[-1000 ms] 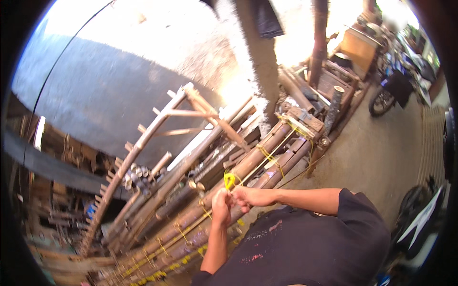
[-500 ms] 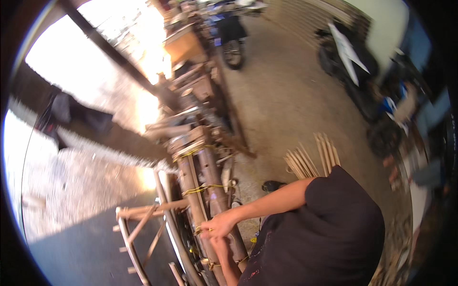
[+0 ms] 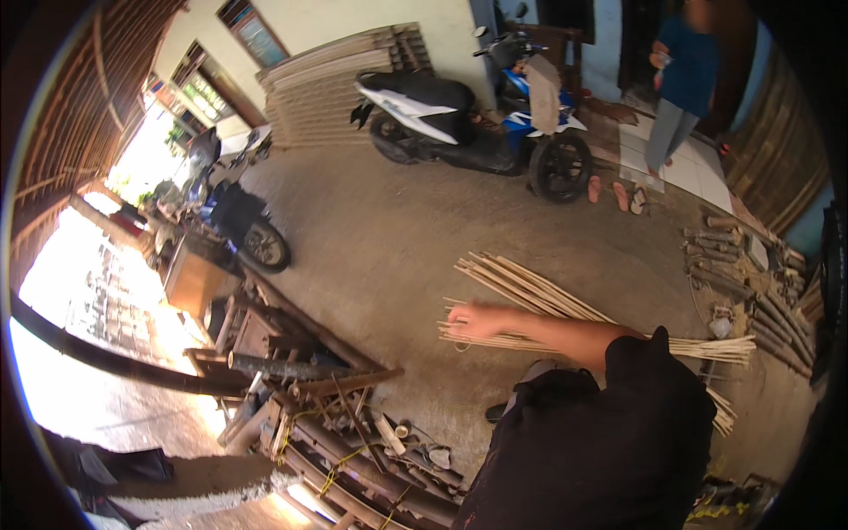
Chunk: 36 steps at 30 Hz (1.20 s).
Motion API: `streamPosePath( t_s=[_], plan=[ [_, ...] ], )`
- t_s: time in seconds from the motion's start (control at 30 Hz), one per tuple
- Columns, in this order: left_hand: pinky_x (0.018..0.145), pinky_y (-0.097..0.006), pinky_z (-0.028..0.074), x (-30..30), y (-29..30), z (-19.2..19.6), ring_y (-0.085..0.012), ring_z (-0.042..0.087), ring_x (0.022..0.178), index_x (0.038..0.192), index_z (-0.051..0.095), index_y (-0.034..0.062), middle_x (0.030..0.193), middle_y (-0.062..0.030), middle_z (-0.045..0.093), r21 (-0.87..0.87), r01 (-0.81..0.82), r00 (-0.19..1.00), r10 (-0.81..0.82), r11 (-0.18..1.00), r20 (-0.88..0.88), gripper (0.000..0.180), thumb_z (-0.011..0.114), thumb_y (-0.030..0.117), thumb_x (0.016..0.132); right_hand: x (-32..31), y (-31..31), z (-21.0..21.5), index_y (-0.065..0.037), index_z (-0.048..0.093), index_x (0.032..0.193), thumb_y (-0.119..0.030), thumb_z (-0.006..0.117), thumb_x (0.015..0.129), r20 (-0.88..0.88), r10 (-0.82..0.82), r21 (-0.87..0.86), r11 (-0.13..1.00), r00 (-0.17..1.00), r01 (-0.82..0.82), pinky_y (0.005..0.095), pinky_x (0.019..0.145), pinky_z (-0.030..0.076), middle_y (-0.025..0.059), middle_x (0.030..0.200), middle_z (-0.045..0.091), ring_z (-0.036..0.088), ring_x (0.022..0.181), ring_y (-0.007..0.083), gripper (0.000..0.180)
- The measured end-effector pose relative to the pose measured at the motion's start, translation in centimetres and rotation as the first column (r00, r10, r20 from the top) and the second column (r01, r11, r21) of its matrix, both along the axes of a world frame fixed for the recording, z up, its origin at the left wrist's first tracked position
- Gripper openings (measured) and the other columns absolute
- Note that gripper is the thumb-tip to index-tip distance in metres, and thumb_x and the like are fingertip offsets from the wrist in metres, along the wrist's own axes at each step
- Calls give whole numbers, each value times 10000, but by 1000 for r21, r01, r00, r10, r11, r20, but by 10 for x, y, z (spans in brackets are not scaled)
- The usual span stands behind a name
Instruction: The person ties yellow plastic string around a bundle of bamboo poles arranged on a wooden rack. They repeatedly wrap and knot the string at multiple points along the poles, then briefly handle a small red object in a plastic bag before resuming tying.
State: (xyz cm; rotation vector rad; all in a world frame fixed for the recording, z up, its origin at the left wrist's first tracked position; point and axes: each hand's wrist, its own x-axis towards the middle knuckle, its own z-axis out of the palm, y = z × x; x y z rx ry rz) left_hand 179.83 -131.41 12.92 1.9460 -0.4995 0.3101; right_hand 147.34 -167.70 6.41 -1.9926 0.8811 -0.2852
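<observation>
My right hand (image 3: 477, 321) reaches out over a spread of thin, pale bamboo sticks (image 3: 534, 287) on the floor. Its fingers are bent and a little apart at the left ends of the sticks, and nothing can be seen in them. Whether the fingertips touch the sticks cannot be made out. The sticks run to the right beneath my forearm, and their far ends (image 3: 715, 348) come out beyond my dark sleeve. My left hand is out of sight. At the lower left lie thick bamboo poles (image 3: 375, 477) bound with yellow cord.
Wood scraps and a pole frame (image 3: 291, 389) crowd the left side. A white-and-blue scooter (image 3: 468, 124) stands ahead, another motorbike (image 3: 256, 234) at the left. A person (image 3: 685, 79) stands by a doorway near sandals (image 3: 622, 196). Cut bamboo (image 3: 768, 318) is piled at the right.
My view has swung right, away from the bound poles. My right hand has left the yellow cord and moved over to the sticks. My left hand has gone out of view.
</observation>
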Motion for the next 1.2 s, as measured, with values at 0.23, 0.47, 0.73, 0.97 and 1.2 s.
streamPosePath(
  t_s=[0.23,0.47,0.73,0.97,1.2],
  plan=[
    [749,-422,496,-67,-97,-1,-300,630,847,1175,598,-93,953,-217,662,-2,152,984,-151,988,97,386,473,211,973,-289,-131,75,-123,572,1211,-391,617,956,161,-791,218,611,590,761,328,805,507,61,1057,636,623,906,157,373],
    [745,-417,496,-136,-154,0,-296,626,844,1190,587,-96,965,-217,657,-31,45,980,-38,998,194,393,475,213,974,-563,-237,116,-108,612,1177,-352,654,907,380,-916,67,168,131,984,331,693,514,81,1040,638,600,881,191,366],
    [740,-412,495,-206,-168,9,-290,622,840,1207,574,-98,979,-217,652,-48,-155,953,162,987,255,402,477,215,974,-747,-365,163,-135,625,1262,-348,642,903,296,-947,-364,7,123,931,399,956,461,146,1248,646,578,1184,346,417],
    [735,-407,495,-241,-143,21,-285,618,836,1222,562,-100,991,-218,648,-27,-276,907,269,961,324,411,479,216,974,-846,-446,150,-233,574,1348,-511,556,903,119,-991,-569,-15,64,823,486,1151,186,114,1320,616,432,1342,350,525],
    [731,-403,495,-235,-54,-11,-280,615,832,1237,551,-102,1002,-218,643,62,-269,769,176,961,615,420,481,218,975,-1003,-458,108,-88,662,1231,-459,596,890,19,-998,-959,-35,-60,281,441,1069,390,168,1365,564,509,1272,330,508]
  ],
)
